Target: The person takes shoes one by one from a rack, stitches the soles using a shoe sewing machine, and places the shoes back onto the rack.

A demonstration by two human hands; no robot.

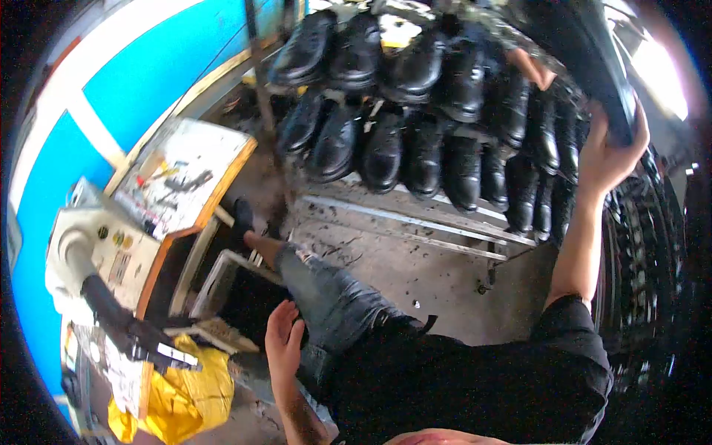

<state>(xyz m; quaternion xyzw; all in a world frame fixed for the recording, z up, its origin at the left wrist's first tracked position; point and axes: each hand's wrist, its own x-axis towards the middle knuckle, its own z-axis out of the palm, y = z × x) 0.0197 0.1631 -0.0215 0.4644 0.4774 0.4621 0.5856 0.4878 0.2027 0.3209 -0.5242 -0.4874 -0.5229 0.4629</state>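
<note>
Right hand (614,152) clamps one end of a black shoe (586,55), apparently, near the racked shoes (383,157); left hand (284,337) empty, loosely open. One-ended grip could permit tilting, causing collision

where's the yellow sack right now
The yellow sack is at the lower left of the head view, below and to the left of the person's left hand.

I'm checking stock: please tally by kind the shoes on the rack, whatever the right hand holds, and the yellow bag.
Black shoes on the rack: at least 14 (right end blurred)
Black item, probably a shoe, in the right hand: 1
Yellow bag: 1
Total: at least 16
</note>
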